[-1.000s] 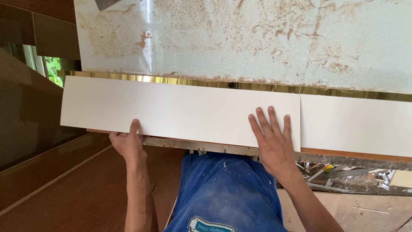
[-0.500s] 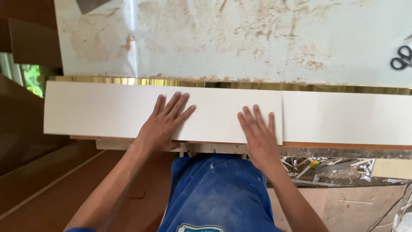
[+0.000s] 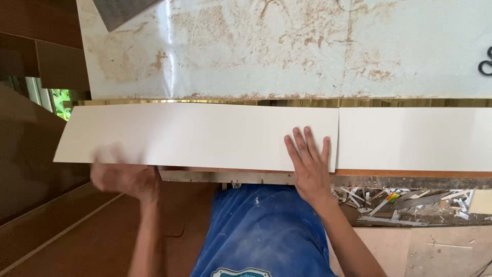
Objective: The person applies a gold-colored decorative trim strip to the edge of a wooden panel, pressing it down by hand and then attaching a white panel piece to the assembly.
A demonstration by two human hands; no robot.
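A long white panel (image 3: 195,134) lies along the front edge of a workbench, overhanging it to the left. My right hand (image 3: 309,163) lies flat on the panel's right end, fingers spread, beside the seam with a second white panel (image 3: 415,138). My left hand (image 3: 123,174) is blurred by motion at the long panel's lower left edge; it holds nothing that I can see. A thin gold strip (image 3: 302,102) runs along the far edge of both panels.
A large stained, glossy sheet (image 3: 287,46) covers the bench behind the panels. Black scissor handles (image 3: 486,65) show at the right edge. Scrap offcuts (image 3: 405,202) litter a ledge under the bench. Dark brown boards (image 3: 36,154) stand at the left. Blue shorts (image 3: 261,231) fill the bottom centre.
My left hand has left the middle of the panel and swung down to its lower left edge. My right hand stays flat near the seam.
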